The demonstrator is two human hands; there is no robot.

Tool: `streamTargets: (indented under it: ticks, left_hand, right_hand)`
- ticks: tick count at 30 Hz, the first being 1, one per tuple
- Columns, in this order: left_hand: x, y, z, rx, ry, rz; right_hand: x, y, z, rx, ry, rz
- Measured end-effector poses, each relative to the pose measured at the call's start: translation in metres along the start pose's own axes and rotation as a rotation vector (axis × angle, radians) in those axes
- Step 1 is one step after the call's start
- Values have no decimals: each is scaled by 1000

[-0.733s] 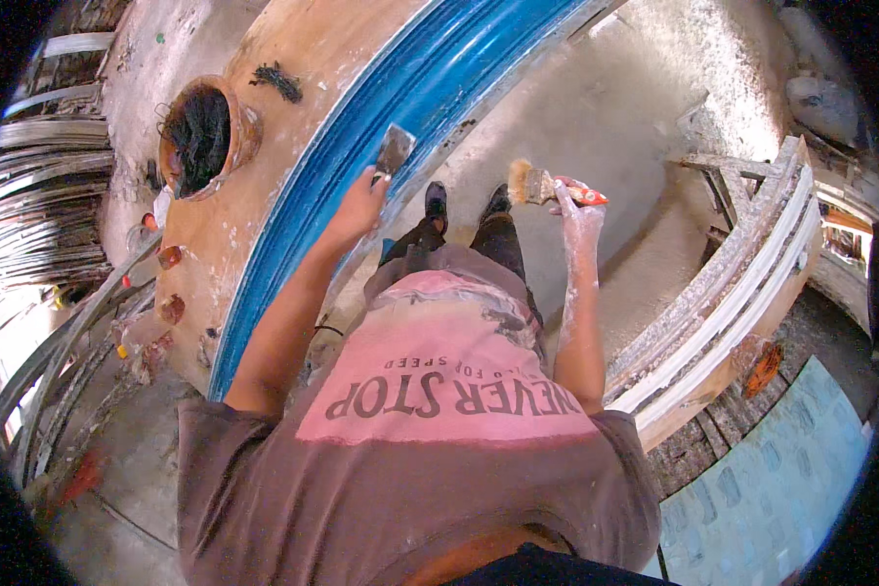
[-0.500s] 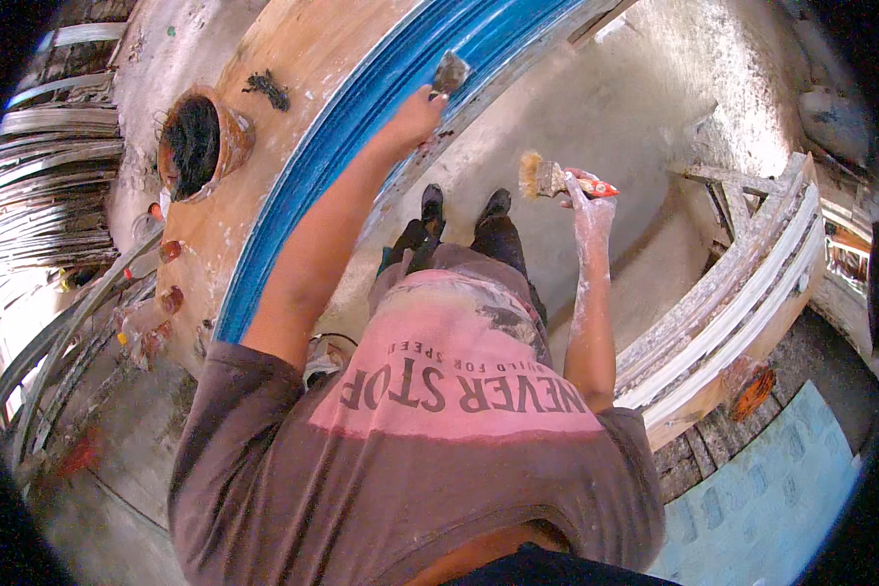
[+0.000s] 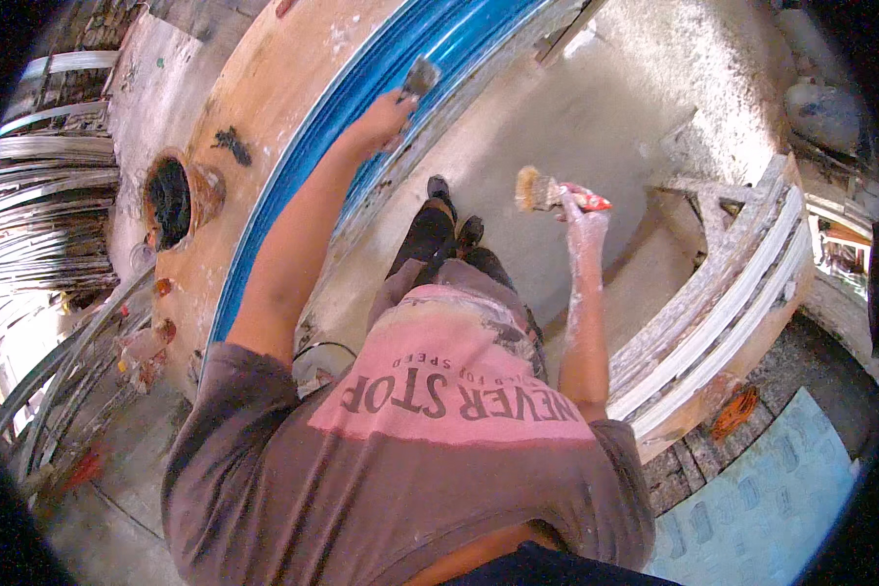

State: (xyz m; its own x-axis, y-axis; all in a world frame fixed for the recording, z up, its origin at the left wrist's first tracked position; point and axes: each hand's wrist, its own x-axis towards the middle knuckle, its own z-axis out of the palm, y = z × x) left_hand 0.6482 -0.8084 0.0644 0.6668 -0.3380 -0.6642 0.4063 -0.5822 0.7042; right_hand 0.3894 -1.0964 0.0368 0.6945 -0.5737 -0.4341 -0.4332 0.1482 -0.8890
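My left hand (image 3: pixel 384 117) is stretched far forward and shut on a small flat scraper (image 3: pixel 419 74), whose blade rests against the blue moulded strip (image 3: pixel 342 127) of a long curved form. My right hand (image 3: pixel 584 209), dusted white, is raised in front of me and shut on a paintbrush (image 3: pixel 547 191) with a red handle and pale bristles pointing left. Neither tool touches the other. My dark shoes (image 3: pixel 449 217) stand on the grey floor between the two hands.
A tan slab (image 3: pixel 264 107) with a round dark hole (image 3: pixel 169 198) runs along the left of the blue strip. Curved white mouldings (image 3: pixel 723 303) are stacked at the right. Bent metal strips (image 3: pixel 49 215) lie at far left. The grey concrete floor (image 3: pixel 615 107) spreads ahead.
My left arm has reached further forward and up along the blue strip with the scraper. The right hand with the brush has stayed about where it was.
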Motion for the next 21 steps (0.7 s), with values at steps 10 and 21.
streamTargets:
  ticks: [10,21]
  left_hand:
    - [71,116,-1,-129,-93,43]
    - [84,156,-37,-407,2,21]
  right_hand:
    - [49,-94,165,-322,-821,-645]
    - [474,-294,76,-729,-55,-789]
